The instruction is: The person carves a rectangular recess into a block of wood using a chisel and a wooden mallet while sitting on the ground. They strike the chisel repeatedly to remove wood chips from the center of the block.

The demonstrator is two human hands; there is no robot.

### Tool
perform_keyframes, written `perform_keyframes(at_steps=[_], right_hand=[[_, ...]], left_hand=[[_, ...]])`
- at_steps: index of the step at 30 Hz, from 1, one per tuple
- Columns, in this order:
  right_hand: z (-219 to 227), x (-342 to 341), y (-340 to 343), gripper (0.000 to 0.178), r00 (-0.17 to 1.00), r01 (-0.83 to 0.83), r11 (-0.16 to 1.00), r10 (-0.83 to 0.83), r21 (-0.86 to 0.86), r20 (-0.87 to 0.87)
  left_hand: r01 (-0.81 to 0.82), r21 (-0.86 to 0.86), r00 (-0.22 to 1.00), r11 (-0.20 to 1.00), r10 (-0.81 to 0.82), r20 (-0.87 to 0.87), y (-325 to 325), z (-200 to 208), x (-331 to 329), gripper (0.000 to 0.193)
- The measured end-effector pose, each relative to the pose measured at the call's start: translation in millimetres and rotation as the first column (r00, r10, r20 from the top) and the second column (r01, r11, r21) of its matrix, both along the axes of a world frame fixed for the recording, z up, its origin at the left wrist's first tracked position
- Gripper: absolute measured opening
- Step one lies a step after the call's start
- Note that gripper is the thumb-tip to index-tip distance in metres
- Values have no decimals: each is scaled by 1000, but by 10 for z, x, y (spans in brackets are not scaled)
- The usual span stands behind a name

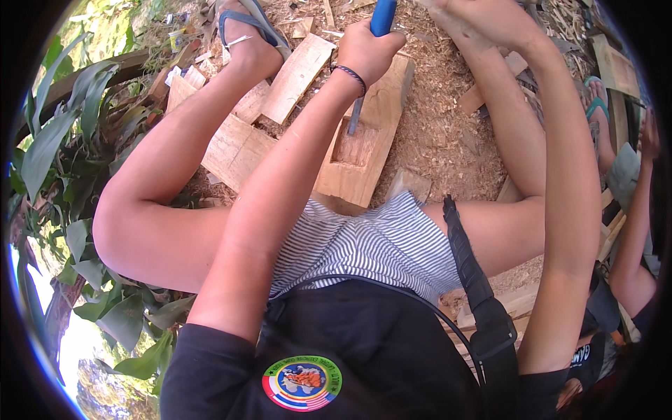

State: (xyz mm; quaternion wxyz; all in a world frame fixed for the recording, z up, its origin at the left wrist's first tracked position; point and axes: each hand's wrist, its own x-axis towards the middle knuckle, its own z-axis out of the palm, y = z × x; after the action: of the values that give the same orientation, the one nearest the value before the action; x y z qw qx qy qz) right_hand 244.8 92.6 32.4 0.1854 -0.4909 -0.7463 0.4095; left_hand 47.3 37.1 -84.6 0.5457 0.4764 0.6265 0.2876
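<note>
My left hand [365, 52] is closed around the blue handle of a chisel [383, 17], thumb toward the top. The chisel's metal blade slants down below the fist, its tip in a rectangular recess [358, 145] cut in a thick wooden block [370, 174]. The block lies on the ground between my legs, its near end close to my striped shorts. My right hand [483, 15] is raised at the top edge, above my right shin. Its fingers are cut off by the frame, so what it holds, if anything, is hidden.
Wood shavings [441, 140] cover the ground. Flat boards [297, 77] and offcuts lie left of the block. Leafy plants [77, 210] crowd the left side. At the right, another person's arm [633, 231] and sandalled foot [597, 105] show. A black strap [465, 245] crosses my right thigh.
</note>
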Motion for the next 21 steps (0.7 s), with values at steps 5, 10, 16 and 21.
perform_keyframes(at_steps=[5,10,16,21], right_hand=[[-83,-50,60,47,986,-148,980,156,-132,57],[-231,-58,40,48,994,-29,997,21,-68,-108],[-304,-178,12,48,998,56,998,-55,-26,32],[-290,-144,48,46,948,-172,983,185,-70,261]], left_hand=[[-30,-67,997,997,34,63,57,-58,-3,25],[-24,-142,1000,990,22,-14,-84,-105,-48,26],[-37,-142,999,989,31,-41,-44,-171,-47,27],[-35,-53,999,998,36,31,-70,-184,-26,24]])
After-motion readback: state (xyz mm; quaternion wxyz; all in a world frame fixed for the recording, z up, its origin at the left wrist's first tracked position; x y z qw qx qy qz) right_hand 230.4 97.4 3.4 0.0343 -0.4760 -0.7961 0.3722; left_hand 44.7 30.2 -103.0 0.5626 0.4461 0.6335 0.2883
